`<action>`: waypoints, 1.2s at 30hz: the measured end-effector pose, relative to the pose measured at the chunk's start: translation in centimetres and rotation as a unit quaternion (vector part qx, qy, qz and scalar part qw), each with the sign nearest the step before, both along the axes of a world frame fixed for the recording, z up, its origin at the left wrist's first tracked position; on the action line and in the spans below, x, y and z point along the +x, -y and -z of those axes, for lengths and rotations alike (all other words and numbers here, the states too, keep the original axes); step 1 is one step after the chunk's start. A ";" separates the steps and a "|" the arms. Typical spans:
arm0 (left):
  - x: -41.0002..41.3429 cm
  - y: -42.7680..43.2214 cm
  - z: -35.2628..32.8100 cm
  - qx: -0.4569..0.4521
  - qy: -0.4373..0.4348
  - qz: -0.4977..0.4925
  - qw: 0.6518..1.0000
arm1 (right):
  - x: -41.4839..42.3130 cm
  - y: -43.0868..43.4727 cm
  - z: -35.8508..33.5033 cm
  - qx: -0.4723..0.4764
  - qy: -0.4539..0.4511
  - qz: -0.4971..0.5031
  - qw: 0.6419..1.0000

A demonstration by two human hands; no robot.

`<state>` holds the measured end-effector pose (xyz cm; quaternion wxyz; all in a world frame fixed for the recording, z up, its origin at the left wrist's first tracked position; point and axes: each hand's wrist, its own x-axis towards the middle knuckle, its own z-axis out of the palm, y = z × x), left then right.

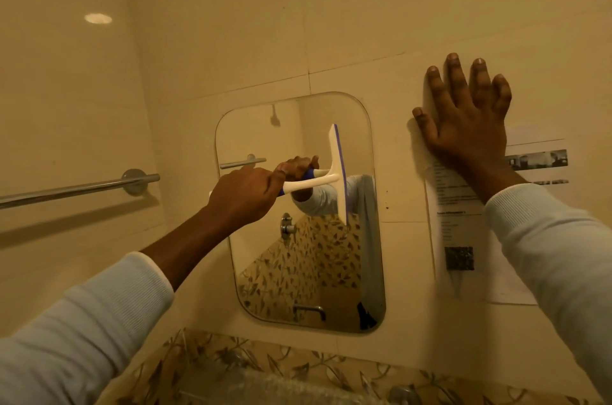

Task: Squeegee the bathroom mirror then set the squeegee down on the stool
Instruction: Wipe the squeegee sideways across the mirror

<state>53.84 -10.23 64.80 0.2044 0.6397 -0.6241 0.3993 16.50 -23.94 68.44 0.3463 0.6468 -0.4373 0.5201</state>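
Note:
A rounded rectangular mirror (308, 272) hangs on the cream tiled wall in the middle of the view. My left hand (246, 194) grips the handle of a white squeegee (336, 172) with a blue blade edge. Its blade stands vertical against the right part of the glass, in the upper half. My right hand (467, 119) lies flat with fingers spread on the wall to the right of the mirror, resting on the top of a printed paper sheet. The stool is not in view.
A chrome towel bar (76, 187) runs along the left wall. The printed paper (463, 239) is stuck to the wall right of the mirror. A leaf-patterned tile band (298, 368) runs below the mirror, with a metal fitting (402, 394) at the bottom edge.

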 end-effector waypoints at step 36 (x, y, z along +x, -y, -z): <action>17.6 -5.4 2.7 0.040 -0.004 -0.153 0.987 | 0.0 -0.3 0.1 0.004 0.002 -0.015 1.000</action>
